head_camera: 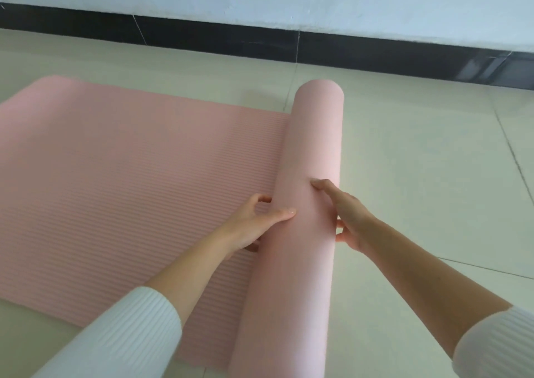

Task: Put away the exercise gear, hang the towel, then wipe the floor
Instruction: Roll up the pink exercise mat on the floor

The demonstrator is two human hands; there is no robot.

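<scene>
A pink ribbed exercise mat lies on the tiled floor, flat on the left and wound into a thick roll on the right. The roll runs from the bottom of the view toward the wall. My left hand clasps the roll's left side, thumb on top, fingers tucked where roll meets flat mat. On the roll's right side rests my right hand, fingers laid over the top and thumb low on the side. No towel is in view.
Pale floor tiles extend to the right of the roll. A white wall with a black baseboard runs across the back, a short way beyond the mat's far edge.
</scene>
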